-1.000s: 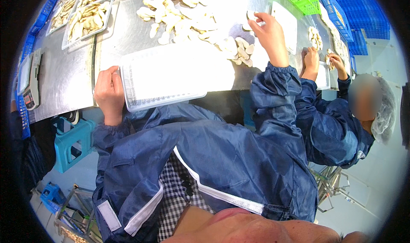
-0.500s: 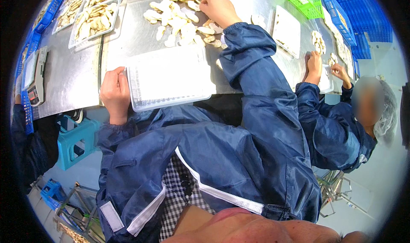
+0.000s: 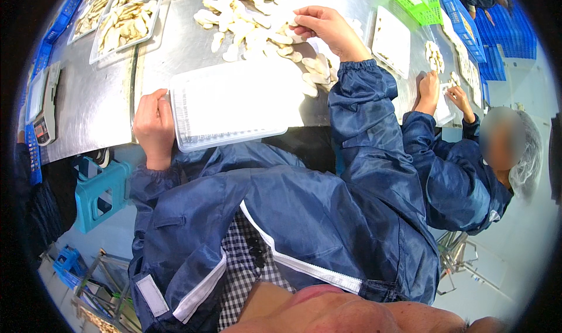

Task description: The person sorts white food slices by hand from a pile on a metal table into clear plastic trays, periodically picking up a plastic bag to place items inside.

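Head view: the two hands are well apart. Left hand [image 3: 155,125] is curled up against the left edge of a clear tray [image 3: 234,137] that sits at the near edge of the metal table [image 3: 105,107]; can't tell if it's really gripping. Right hand [image 3: 325,28] is beside the main pile of pale slices [image 3: 240,25], thumb and fingers bunched, no telling if they've got one. Smaller cluster of slices [image 3: 317,70] sits just below it.

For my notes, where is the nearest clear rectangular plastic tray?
In the head view, the tray is left of centre, at the near edge of the silvery metal table, beside the left hand.
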Demonstrator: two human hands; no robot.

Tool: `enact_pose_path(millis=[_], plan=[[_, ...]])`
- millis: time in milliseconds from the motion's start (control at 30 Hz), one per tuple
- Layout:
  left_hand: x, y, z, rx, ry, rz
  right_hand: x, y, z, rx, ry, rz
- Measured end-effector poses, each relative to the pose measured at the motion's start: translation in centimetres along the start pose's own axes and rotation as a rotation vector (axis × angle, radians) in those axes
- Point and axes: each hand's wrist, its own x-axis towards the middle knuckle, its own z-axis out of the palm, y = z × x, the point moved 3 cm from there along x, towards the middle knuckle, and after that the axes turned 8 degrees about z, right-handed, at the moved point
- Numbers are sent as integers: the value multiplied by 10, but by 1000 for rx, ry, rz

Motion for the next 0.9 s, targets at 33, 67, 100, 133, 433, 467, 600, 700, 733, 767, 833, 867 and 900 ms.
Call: enact_pose_path(millis=[33, 67, 100, 133, 433, 467, 600, 700, 733, 767, 833, 867, 900], plan=[[0, 1, 0, 3, 1, 2, -2, 1, -1, 5, 4, 6], [1, 2, -1, 9, 2, 3, -3, 3, -3, 7, 9, 5], [2, 2, -1, 6, 3, 8, -3, 5, -5, -7, 8, -19], [2, 1, -1, -1, 4, 3, -4, 7, -8, -22, 9, -44], [0, 2, -4, 11, -10, -7, -35, 25, -55, 34, 184, -135], [2, 6, -1, -5, -6, 1, -49, 17, -77, 23, 268, -175], [0, 5, -1, 14, -37, 1, -64, 24, -124, 70, 536, -224], [-1, 4, -2, 20, -36, 9, -62, 29, -135, -21, 591, -202], [-1, 3, -1, 13, -47, -5, -59, 33, -135, -73, 563, -168], [-1, 3, 0, 10, -58, -17, -55, 37, -134, -121, 533, -135], [1, 4, 2, -9, -45, -11, -49, 44, -134, -90, 505, -113], [0, 3, 2, -23, -41, -8, -44, 47, -128, -138, 469, -123], [0, 2, 2, -20, -45, -4, -38, 51, -125, -187, 434, -133]])
